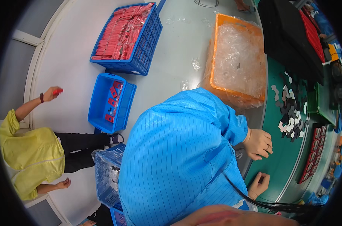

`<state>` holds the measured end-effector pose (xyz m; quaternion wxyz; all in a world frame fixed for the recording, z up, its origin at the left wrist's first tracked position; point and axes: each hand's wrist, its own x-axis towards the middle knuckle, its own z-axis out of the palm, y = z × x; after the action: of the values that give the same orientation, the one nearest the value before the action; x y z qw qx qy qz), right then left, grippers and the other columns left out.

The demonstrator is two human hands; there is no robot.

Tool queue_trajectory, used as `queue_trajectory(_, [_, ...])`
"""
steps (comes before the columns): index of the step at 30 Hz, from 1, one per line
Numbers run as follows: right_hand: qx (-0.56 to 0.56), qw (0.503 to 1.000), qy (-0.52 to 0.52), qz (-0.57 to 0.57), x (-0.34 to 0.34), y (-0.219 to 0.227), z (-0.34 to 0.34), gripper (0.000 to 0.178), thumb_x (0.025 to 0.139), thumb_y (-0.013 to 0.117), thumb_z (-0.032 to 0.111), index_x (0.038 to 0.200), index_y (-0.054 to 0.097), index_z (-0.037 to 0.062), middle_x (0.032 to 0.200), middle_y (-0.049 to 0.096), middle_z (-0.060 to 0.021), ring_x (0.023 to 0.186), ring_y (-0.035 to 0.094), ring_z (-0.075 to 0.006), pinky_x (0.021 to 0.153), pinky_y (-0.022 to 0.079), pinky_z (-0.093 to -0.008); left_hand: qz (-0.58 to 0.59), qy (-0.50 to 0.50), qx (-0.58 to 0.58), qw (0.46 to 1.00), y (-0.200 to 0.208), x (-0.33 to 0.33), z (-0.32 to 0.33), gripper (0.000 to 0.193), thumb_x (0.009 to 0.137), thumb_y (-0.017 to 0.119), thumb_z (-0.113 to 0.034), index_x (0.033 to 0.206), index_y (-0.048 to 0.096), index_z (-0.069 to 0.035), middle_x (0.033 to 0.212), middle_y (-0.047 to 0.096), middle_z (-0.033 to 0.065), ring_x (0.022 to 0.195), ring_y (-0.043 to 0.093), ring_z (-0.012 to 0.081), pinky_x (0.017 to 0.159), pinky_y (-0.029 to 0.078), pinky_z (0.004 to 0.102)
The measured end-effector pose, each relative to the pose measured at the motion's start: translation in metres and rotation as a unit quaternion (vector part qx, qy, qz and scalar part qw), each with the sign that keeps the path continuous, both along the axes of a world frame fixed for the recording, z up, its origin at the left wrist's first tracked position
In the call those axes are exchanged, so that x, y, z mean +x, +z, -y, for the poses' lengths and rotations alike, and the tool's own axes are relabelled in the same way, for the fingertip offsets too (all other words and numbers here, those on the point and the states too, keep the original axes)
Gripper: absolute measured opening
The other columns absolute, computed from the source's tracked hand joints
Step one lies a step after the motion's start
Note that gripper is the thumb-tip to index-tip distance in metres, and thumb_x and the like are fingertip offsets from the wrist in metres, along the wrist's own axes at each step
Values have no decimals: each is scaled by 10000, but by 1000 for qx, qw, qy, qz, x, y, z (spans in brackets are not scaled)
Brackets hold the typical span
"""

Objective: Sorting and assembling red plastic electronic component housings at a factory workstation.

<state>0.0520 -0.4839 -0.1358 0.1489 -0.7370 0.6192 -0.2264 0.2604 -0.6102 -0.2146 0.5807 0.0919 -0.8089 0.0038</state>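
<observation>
My left hand (258, 144) comes out of a blue striped smock sleeve (235, 130) at the near edge of a green tabletop (276, 165). Its fingers bend loosely, a ring on one of them, and I see nothing in them. Just below it in the picture, my right hand (259, 184) rests by the same edge, thumb and fingers apart; the smock hides part of it. Neither hand touches the heap of small black, white and grey wavy flat pieces (289, 111) farther along the table. A dark red tray with rows of compartments (312, 154) lies beyond.
An orange crate (212, 71) lined with clear plastic stands beside the table. Blue crates hold red bagged pieces (122, 34) and loose red parts (112, 101). A plastic-lined blue basket (103, 180) stands behind me. Someone in a yellow jacket (39, 154) holds a red piece (58, 91).
</observation>
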Motion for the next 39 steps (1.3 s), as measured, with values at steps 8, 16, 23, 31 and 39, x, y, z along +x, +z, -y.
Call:
queue_trajectory(8, [6, 1000, -3, 1, 1, 1, 0, 188, 914, 580, 142, 806, 512, 4, 679, 476, -77, 590, 440, -149, 554, 385, -290, -6, -2, -1, 1000, -2, -1, 0, 253, 735, 633, -305, 883, 673, -103, 1029, 661, 73, 904, 622, 238, 737, 484, 370])
queue_trajectory(16, [10, 1000, -7, 2, 0, 1, 0, 194, 918, 573, 138, 804, 503, -3, 682, 475, -79, 595, 437, -153, 555, 383, -296, 0, 2, 0, 1000, -1, -1, 0, 259, 733, 629, -306, 888, 674, -104, 1024, 663, 72, 904, 623, 234, 744, 480, 367])
queue_trajectory(23, [8, 1000, -2, 13, 0, -1, 1, 183, 915, 574, 130, 805, 504, 0, 679, 463, -79, 594, 429, -151, 550, 380, -297, -4, 0, -1, 1000, -2, 0, 1, 260, 732, 629, -303, 893, 672, -104, 1026, 663, 72, 904, 623, 233, 743, 480, 368])
queue_trajectory(31, [18, 1000, -7, 13, 1, 1, -1, 171, 913, 571, 120, 811, 508, -2, 685, 483, -84, 599, 445, -154, 555, 385, -300, -1, 1, -1, 1000, -2, 0, 0, 257, 741, 628, -304, 895, 672, -103, 1034, 659, 73, 906, 622, 235, 736, 481, 368])
queue_trajectory(39, [16, 1000, -14, 11, 1, 1, -1, 184, 915, 574, 129, 807, 504, -2, 680, 477, -85, 591, 443, -156, 557, 388, -299, 0, -5, 2, 1000, -3, -1, 1, 253, 741, 627, -301, 896, 670, -105, 1035, 658, 71, 914, 620, 234, 741, 480, 367])
